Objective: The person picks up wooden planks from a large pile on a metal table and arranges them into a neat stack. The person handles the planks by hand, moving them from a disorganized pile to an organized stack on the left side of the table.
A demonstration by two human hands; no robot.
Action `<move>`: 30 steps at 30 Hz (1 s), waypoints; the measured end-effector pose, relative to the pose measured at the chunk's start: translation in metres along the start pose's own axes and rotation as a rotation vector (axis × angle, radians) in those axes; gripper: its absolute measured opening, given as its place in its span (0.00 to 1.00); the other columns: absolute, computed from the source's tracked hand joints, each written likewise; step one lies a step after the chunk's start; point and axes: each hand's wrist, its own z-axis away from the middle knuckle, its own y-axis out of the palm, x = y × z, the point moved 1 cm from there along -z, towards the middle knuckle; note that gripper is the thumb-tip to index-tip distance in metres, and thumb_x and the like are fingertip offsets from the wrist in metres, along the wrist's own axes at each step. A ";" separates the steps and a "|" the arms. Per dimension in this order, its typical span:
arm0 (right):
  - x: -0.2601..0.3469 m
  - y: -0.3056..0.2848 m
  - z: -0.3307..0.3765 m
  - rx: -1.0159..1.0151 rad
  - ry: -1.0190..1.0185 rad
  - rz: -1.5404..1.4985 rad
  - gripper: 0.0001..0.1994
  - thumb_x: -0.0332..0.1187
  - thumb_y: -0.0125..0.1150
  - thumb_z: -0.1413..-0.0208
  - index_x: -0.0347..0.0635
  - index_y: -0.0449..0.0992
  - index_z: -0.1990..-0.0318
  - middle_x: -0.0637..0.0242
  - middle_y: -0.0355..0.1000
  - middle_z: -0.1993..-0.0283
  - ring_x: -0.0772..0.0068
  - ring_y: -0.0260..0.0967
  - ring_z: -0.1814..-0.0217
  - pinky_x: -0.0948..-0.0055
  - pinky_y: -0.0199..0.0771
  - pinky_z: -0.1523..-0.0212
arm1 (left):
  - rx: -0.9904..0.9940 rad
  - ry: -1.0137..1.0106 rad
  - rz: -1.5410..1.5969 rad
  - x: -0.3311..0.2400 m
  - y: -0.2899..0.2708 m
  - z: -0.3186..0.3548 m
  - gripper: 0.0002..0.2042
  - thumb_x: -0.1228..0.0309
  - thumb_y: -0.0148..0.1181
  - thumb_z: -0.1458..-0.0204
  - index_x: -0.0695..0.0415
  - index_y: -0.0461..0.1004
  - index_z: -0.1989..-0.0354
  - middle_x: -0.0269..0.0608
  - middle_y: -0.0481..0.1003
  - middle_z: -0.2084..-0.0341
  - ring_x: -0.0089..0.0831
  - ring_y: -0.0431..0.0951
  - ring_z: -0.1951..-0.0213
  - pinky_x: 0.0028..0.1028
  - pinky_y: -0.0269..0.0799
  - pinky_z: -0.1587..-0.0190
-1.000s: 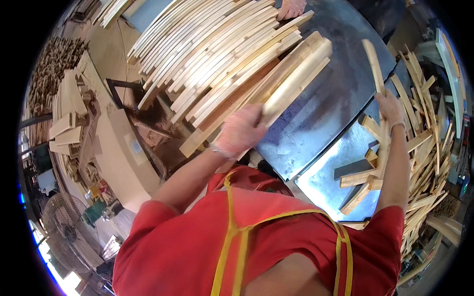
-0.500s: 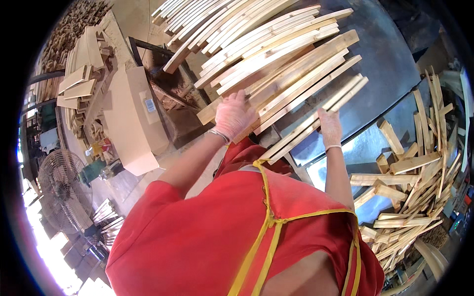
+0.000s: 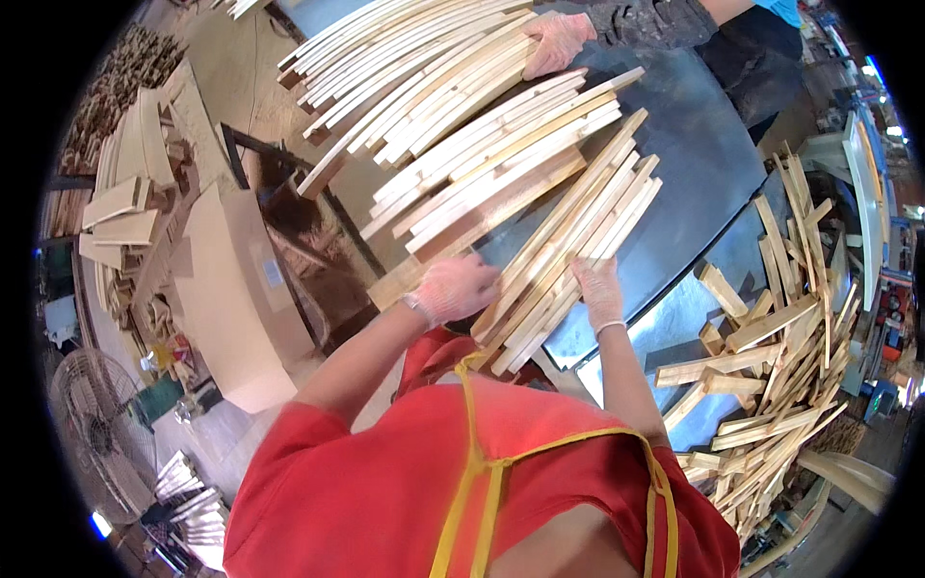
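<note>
A bundle of long, slightly curved wooden strips (image 3: 564,255) slants across the near edge of the table, close to my body. My right hand (image 3: 599,289), in a pale glove, grips its right side, fingers over the outer strips. On the opposite side, my gloved left hand (image 3: 453,291) is closed with bent fingers against the bundle's left edge; its fingertips are partly hidden. Beside this hand, a wider wooden board (image 3: 393,286) pokes out from under another group of strips (image 3: 511,154). Farther off, a co-worker's gloved hand (image 3: 559,43) rests on more strips (image 3: 414,72).
The dark metal table (image 3: 689,144) lies beneath the strips. A loose heap of wood offcuts (image 3: 780,385) fills the right side. Over on the left are a cardboard sheet (image 3: 226,289), stacked wood pieces (image 3: 130,207) and a round fan (image 3: 101,424).
The two strips in my right hand now lie against other strips as one bundle, moved left. My left hand has come nearer my body. A co-worker's hand has appeared at the far strips.
</note>
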 end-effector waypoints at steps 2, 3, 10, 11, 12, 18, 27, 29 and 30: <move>-0.005 0.005 -0.007 -0.029 -0.014 0.085 0.44 0.44 0.77 0.43 0.35 0.58 0.26 0.51 0.74 0.35 0.57 0.74 0.37 0.63 0.71 0.33 | -0.200 0.178 -0.185 0.039 0.024 0.027 0.26 0.68 0.61 0.46 0.52 0.73 0.36 0.50 0.74 0.42 0.49 0.74 0.37 0.48 0.70 0.37; -0.005 0.006 -0.007 -0.023 -0.022 0.053 0.45 0.44 0.78 0.45 0.35 0.58 0.26 0.50 0.74 0.34 0.56 0.72 0.34 0.62 0.67 0.30 | -0.318 0.144 -0.310 0.052 0.032 0.041 0.26 0.69 0.61 0.47 0.52 0.73 0.36 0.49 0.74 0.42 0.48 0.73 0.37 0.48 0.69 0.36; 0.005 0.002 -0.004 0.035 0.011 0.078 0.46 0.46 0.76 0.43 0.33 0.57 0.25 0.48 0.73 0.34 0.56 0.70 0.32 0.64 0.66 0.30 | -0.290 -0.066 -0.203 0.095 0.048 0.065 0.33 0.75 0.59 0.49 0.54 0.66 0.30 0.48 0.70 0.37 0.51 0.76 0.40 0.46 0.77 0.42; 0.010 0.004 -0.005 0.036 -0.013 0.024 0.46 0.47 0.76 0.43 0.33 0.56 0.25 0.48 0.73 0.33 0.56 0.70 0.32 0.65 0.67 0.30 | -0.252 -0.066 -0.066 0.085 0.044 0.057 0.33 0.76 0.59 0.50 0.53 0.65 0.30 0.49 0.70 0.37 0.52 0.78 0.43 0.48 0.79 0.43; 0.010 0.005 -0.003 0.045 -0.028 -0.027 0.46 0.48 0.75 0.42 0.33 0.56 0.25 0.48 0.73 0.33 0.56 0.71 0.32 0.65 0.67 0.31 | -0.295 0.031 -0.057 0.062 0.040 0.056 0.33 0.71 0.64 0.46 0.55 0.64 0.30 0.50 0.70 0.37 0.54 0.81 0.48 0.45 0.81 0.43; -0.010 0.022 -0.012 0.232 -0.126 0.075 0.48 0.51 0.74 0.42 0.33 0.55 0.24 0.49 0.71 0.32 0.57 0.73 0.35 0.66 0.71 0.33 | -0.607 -0.160 -0.078 0.059 -0.074 -0.031 0.30 0.52 0.66 0.44 0.60 0.76 0.38 0.54 0.79 0.42 0.48 0.77 0.38 0.40 0.73 0.35; 0.031 0.057 0.012 0.223 -0.038 -0.124 0.46 0.49 0.72 0.43 0.30 0.57 0.26 0.43 0.73 0.33 0.47 0.71 0.30 0.60 0.66 0.27 | -0.114 -0.528 0.833 0.092 -0.138 -0.066 0.32 0.58 0.65 0.38 0.59 0.68 0.28 0.47 0.82 0.51 0.33 0.80 0.49 0.33 0.76 0.45; 0.005 0.045 0.002 0.124 -0.233 -0.022 0.39 0.47 0.65 0.41 0.34 0.62 0.27 0.42 0.74 0.33 0.45 0.72 0.33 0.58 0.69 0.31 | -0.233 -0.401 0.491 0.074 -0.154 -0.055 0.33 0.65 0.59 0.36 0.63 0.61 0.24 0.49 0.76 0.38 0.36 0.78 0.43 0.36 0.76 0.41; 0.060 0.019 0.028 0.255 -0.049 0.052 0.39 0.47 0.64 0.42 0.34 0.62 0.27 0.38 0.73 0.35 0.42 0.72 0.34 0.57 0.71 0.33 | -0.497 -0.391 0.413 0.116 -0.136 -0.038 0.35 0.64 0.60 0.36 0.66 0.59 0.23 0.52 0.73 0.33 0.38 0.77 0.39 0.35 0.73 0.38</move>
